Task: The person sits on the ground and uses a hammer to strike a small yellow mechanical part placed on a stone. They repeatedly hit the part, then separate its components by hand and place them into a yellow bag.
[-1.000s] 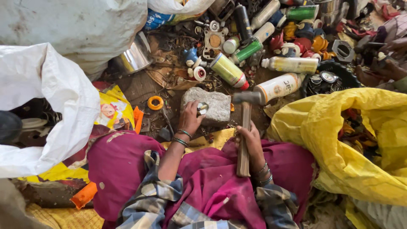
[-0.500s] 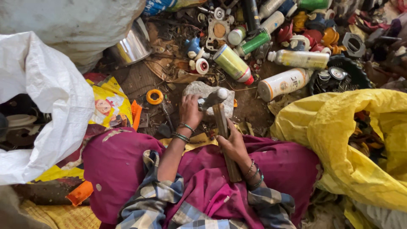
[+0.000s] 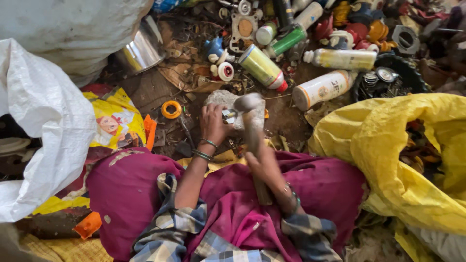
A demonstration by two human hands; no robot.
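Under left hand (image 3: 213,123): metal piece (image 3: 228,115)

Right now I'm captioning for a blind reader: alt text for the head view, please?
Seated on the ground, a person's right hand swings a hammer over a small metal piece that the left hand steadies on a stone; scrap bottles lie beyond.

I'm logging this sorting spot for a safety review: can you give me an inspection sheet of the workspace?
Surface: bare dirt ground, littered.
Job's things: small metal piece on a grey stone; hammer, blurred.
Clutter: spray cans, bottles, orange tape ring.
Grippers: left hand holds the piece; right hand grips the hammer handle.
Cables: nothing seen.
Surroundings: white sack, yellow sack, steel pot.
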